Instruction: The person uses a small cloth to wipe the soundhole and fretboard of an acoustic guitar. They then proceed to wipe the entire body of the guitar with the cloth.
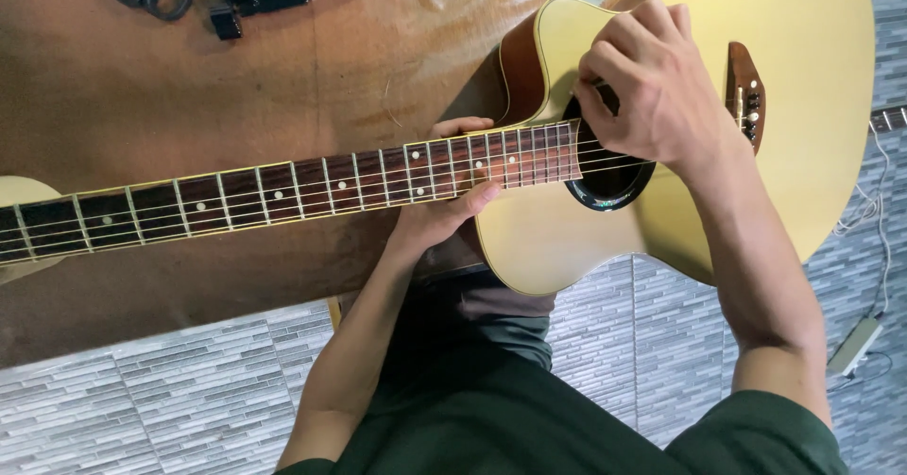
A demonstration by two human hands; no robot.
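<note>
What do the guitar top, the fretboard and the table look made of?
Guitar top: likely wood under a smooth cream lacquer; it shows an even sheen. Fretboard: dark reddish wood with visible grain, pale dot inlays and metal-looking frets. Table: brown wood or wood veneer, grain swirls showing, glossy.

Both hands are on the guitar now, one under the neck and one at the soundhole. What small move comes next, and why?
Probably draw the right hand slowly up from the soundhole, fingers curled at the strings. The left hand already cradles the neck near the body, steadying the guitar on the wooden table. What the fingers pinch is hidden.
</note>
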